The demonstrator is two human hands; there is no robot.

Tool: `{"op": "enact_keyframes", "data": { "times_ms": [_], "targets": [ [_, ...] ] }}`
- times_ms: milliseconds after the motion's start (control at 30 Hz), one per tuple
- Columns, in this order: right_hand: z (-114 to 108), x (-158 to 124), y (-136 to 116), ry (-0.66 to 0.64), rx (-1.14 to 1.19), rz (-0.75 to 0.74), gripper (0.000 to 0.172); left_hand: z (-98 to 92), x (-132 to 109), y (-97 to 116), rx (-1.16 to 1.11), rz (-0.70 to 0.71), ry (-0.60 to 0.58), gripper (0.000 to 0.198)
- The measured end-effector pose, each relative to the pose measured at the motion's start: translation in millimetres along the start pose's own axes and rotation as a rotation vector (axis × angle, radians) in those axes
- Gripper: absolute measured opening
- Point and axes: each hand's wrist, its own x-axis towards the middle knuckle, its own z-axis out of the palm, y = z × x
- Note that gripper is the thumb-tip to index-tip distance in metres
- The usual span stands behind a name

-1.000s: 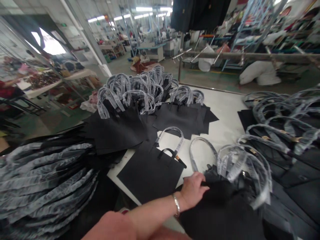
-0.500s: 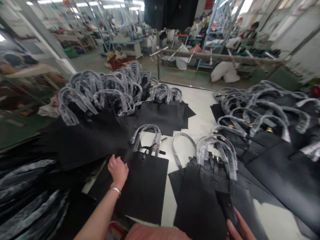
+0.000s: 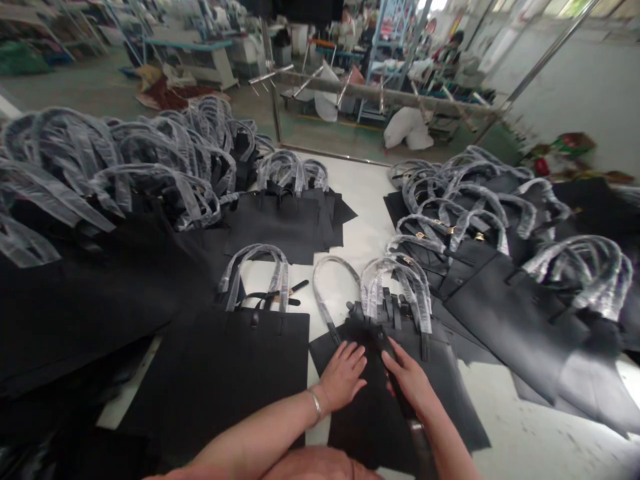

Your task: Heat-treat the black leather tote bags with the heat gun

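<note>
Both hands are on the black bag point(image 3: 367, 437) lying flat on the white desk point(image 3: 350, 220), directly in front of the person, with its film-wrapped handles point(image 3: 395, 293) pointing away.

Left hand point(image 3: 343, 379): fingers spread, palm down on the bag body near the top edge, pressing rather than gripping. Metal bangle point(image 3: 315, 404) on the wrist.

Right hand point(image 3: 409, 383): fingers slanted over a narrow dark strip point(image 3: 413, 420) running along the bag's centre. It touches the strip, but I can't tell whether it's pinching it.

Handling, my read: the bag looks light, with a thin, fairly stiff panel that lies flat but may flop if lifted by one corner. The clear film on the handles is probably slippery and the handles flexible. Best hold is probably the panel's top edge or the handle roots, with both hands, not the film loops.

Around it: a second flat bag point(image 3: 235, 380) sits just left, with a small black strap point(image 3: 273, 298) above it. A loose wrapped handle point(image 3: 327, 293) lies at the near bag's top left. Overlapping bags point(image 3: 500, 307) fill the right side, a smaller stack point(image 3: 275, 227) sits ahead, and a big pile point(image 3: 90, 307) covers the left. Upper handle bases are crowded, so the pieces could snag.
</note>
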Motion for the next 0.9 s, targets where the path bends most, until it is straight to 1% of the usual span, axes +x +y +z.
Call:
{"op": "enact_keyframes", "data": {
  "times_ms": [67,133,200,267,300,400,500,600,733,800,900],
  "targets": [
    [0,4,-7,0.031,-0.005,-0.028,0.066,1.9,-5,6,0.018,0.026,-0.016,0.051],
    [-1,1,-8,0.019,-0.01,-0.053,0.066,3.0,-11,13,0.039,0.058,-0.03,0.055],
    [-1,-8,-4,-0.088,-0.039,-0.066,0.063,5.1,-15,20,0.051,0.093,-0.04,0.056],
    [3,-16,1,-0.213,-0.104,-0.076,0.059,8.5,-17,23,0.044,0.116,-0.054,0.052],
    [6,-18,3,-0.242,-0.144,-0.081,0.058,10.5,-18,23,0.034,0.13,-0.062,0.049],
    [21,-13,-1,-0.209,-0.223,-0.11,0.058,15.4,-19,22,0.001,0.185,-0.066,0.04],
    [32,1,-12,-0.182,-0.25,-0.135,0.063,16.6,-20,21,-0.013,0.203,-0.041,0.039],
    [30,5,-16,-0.199,-0.266,-0.143,0.066,16.3,-20,20,-0.015,0.198,-0.031,0.039],
    [24,-1,-10,-0.224,-0.264,-0.132,0.061,18.8,-20,20,-0.025,0.196,-0.004,0.035],
    [29,0,-12,-0.213,-0.256,-0.137,0.06,19.8,-19,20,-0.027,0.184,0.007,0.035],
    [44,9,-24,-0.164,-0.233,-0.179,0.063,19.7,-19,21,-0.025,0.194,-0.01,0.036]
  ]
}}
